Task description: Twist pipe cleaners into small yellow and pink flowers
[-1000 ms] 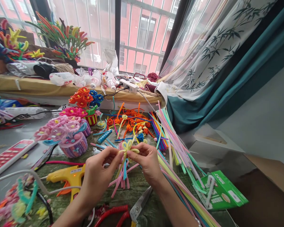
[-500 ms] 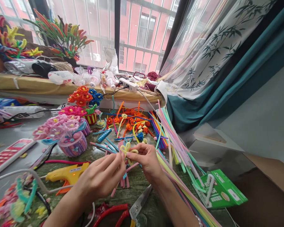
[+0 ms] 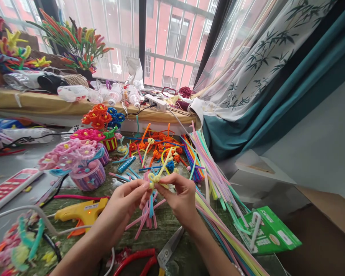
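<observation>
Between both hands is a pale yellow pipe cleaner (image 3: pixel 154 178), bent into small loops like a flower, with one straight end sticking up and to the right. My left hand (image 3: pixel 126 205) pinches its left side with thumb and forefinger. On its right side my right hand (image 3: pixel 179 195) grips it, fingers curled. Cut pink and blue pipe cleaner pieces (image 3: pixel 146 220) lie on the table just beneath. Scissors (image 3: pixel 169 245) rest below my right hand, beside red-handled pliers (image 3: pixel 135 260). A yellow glue gun (image 3: pixel 83 212) lies left of my left hand.
Pipe cleaner bundles (image 3: pixel 215 168) run along the right side, near a green box (image 3: pixel 273 232). Orange pipe cleaner flowers (image 3: pixel 158 145) are heaped at the back. Flower pots (image 3: pixel 89 174) stand at the left. A power strip (image 3: pixel 155 102) sits on the sill.
The yellow pipe cleaner has turned in my fingers, and its straight end now points up. My left hand has rotated and its fingers have shifted on the loops.
</observation>
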The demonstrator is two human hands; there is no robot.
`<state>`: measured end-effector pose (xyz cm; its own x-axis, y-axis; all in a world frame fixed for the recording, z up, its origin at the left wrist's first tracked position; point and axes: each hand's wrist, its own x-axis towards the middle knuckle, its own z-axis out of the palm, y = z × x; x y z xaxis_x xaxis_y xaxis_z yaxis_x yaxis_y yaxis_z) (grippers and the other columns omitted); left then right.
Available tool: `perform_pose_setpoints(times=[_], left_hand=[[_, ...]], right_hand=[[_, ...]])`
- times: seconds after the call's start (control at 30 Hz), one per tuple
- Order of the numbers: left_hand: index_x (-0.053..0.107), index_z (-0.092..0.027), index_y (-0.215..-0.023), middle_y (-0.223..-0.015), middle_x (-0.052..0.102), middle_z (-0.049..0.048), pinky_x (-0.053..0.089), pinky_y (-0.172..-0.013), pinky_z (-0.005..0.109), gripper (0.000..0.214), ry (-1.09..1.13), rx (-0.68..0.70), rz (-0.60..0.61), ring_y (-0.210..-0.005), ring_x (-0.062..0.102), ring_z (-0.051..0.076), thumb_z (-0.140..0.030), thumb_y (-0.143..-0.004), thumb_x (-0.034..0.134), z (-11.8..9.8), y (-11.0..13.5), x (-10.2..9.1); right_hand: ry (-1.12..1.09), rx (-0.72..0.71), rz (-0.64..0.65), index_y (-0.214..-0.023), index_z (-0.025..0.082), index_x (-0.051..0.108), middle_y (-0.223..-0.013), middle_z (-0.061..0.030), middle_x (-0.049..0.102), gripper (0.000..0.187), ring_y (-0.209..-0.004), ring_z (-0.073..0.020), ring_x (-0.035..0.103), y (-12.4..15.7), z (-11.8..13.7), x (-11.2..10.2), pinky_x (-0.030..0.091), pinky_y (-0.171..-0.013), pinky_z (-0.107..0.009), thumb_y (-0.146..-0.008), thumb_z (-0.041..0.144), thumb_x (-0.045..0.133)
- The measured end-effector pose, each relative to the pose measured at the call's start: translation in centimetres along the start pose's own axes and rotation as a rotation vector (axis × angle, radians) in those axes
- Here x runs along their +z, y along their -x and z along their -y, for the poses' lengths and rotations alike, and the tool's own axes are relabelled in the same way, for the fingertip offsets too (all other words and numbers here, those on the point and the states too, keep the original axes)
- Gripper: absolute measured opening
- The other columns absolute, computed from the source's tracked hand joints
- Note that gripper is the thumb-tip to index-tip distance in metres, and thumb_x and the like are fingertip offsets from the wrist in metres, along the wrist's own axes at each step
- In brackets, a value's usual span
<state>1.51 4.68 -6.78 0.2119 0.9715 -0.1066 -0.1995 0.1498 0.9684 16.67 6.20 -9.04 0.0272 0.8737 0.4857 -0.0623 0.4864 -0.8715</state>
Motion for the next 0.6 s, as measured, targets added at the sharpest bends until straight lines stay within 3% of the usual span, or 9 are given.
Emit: perform_pose_setpoints(times=[0.07, 0.17, 0.3, 0.4, 0.53, 0.6], left_hand=[[0.064, -0.015, -0.073, -0.066, 0.054, -0.0030, 0.038, -0.056, 0.017, 0.023, 0.099, -0.056, 0.042, -0.060, 0.043, 0.009, -0.036, -0.075, 0.073, 0.1, -0.1, 0.0], [0.067, -0.015, -0.077, -0.074, 0.060, -0.0006, 0.040, -0.061, 0.017, 0.021, 0.074, -0.050, 0.057, -0.066, 0.047, 0.010, -0.034, -0.073, 0.075, 0.3, 0.0, 0.1], [0.069, -0.017, -0.080, -0.077, 0.065, 0.0006, 0.041, -0.068, 0.019, 0.019, -0.069, 0.068, 0.003, -0.076, 0.054, 0.015, -0.034, -0.075, 0.074, 0.1, 0.3, 0.3], [0.070, -0.017, -0.080, -0.076, 0.067, 0.0005, 0.040, -0.066, 0.020, 0.019, -0.134, 0.090, 0.005, -0.074, 0.055, 0.015, -0.035, -0.074, 0.074, -0.3, 0.4, 0.2], [0.070, -0.016, -0.074, -0.067, 0.062, -0.0013, 0.036, -0.056, 0.019, 0.021, -0.162, 0.077, -0.016, -0.063, 0.048, 0.013, -0.037, -0.073, 0.073, -0.7, 0.2, 0.0], [0.070, -0.016, -0.072, -0.063, 0.057, -0.0024, 0.032, -0.051, 0.020, 0.022, -0.166, 0.070, -0.024, -0.058, 0.043, 0.011, -0.037, -0.072, 0.073, -0.7, 0.1, -0.2]], right_hand=[[0.081, -0.091, 0.026, -0.072, 0.017, 0.066, -0.072, -0.0031, 0.071, 0.008, -0.067, -0.0175, 0.066, 0.2, 0.1, 0.0, 0.050, -0.065, -0.028, -0.074, 0.012, 0.072], [0.125, -0.140, 0.022, -0.068, 0.017, 0.062, -0.068, -0.0027, 0.068, 0.011, -0.063, -0.0173, 0.064, 0.4, 0.2, 0.1, 0.049, -0.062, -0.028, -0.074, 0.011, 0.070], [0.029, -0.039, -0.003, -0.065, 0.017, 0.057, -0.066, -0.0019, 0.064, 0.015, -0.064, -0.0172, 0.062, 0.6, 0.4, 0.3, 0.049, -0.062, -0.028, -0.074, 0.013, 0.068], [0.014, 0.046, 0.016, -0.066, 0.017, 0.058, -0.066, -0.0015, 0.064, 0.014, -0.064, -0.0169, 0.061, 0.3, 0.7, 0.2, 0.048, -0.063, -0.027, -0.073, 0.015, 0.070], [0.083, 0.138, 0.116, -0.074, 0.016, 0.064, -0.070, -0.0034, 0.067, 0.013, -0.065, -0.0179, 0.063, -0.3, 1.0, -0.3, 0.049, -0.063, -0.027, -0.072, 0.022, 0.075], [0.160, 0.116, 0.181, -0.079, 0.015, 0.067, -0.074, -0.0050, 0.070, 0.012, -0.066, -0.0182, 0.064, -0.6, 1.1, -0.5, 0.049, -0.064, -0.027, -0.077, 0.026, 0.072]])
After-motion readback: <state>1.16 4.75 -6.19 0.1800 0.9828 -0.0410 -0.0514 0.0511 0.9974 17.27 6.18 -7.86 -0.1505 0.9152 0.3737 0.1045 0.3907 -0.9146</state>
